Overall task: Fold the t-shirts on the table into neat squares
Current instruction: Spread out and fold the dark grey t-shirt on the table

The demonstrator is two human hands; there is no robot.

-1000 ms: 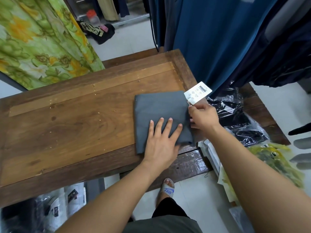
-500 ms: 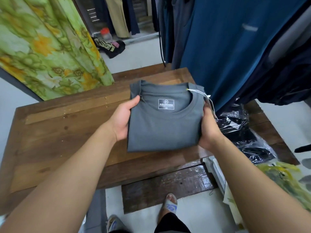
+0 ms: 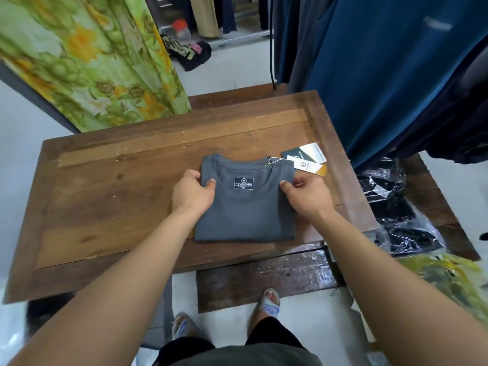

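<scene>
Now | t-shirt (image 3: 245,215) on table (image 3: 105,207) | left hand (image 3: 191,194), right hand (image 3: 306,199) pinch its sides

T-shirt (image 3: 245,207) on table (image 3: 105,207), tags (image 3: 307,159) right.

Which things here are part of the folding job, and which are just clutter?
Job: folded grey t-shirt, its tags, left hand and right hand gripping its sides, table.
Lying about: black bags, yellow bag, floral cloth, hanging blue garments.
</scene>
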